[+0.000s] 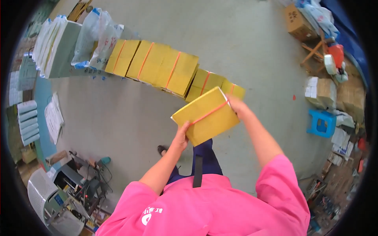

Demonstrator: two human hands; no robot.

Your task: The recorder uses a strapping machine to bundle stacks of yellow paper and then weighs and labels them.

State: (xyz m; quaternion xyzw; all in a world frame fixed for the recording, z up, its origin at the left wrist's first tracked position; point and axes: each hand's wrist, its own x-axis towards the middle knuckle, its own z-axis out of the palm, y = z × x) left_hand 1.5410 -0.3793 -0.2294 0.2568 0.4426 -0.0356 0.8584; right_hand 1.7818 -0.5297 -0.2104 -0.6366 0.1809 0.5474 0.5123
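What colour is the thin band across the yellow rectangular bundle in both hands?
The thin band is orange-red, seen best in the head view.

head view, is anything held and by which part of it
A yellow bundle, by opposite ends: left hand on its left edge, right hand on its right.

Stacks [157,67] stand on the floor [260,59] beyond the held bundle [210,118].

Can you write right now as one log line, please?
left hand: holds yellow bundle | right hand: holds its right edge | yellow stacks: in a row beyond
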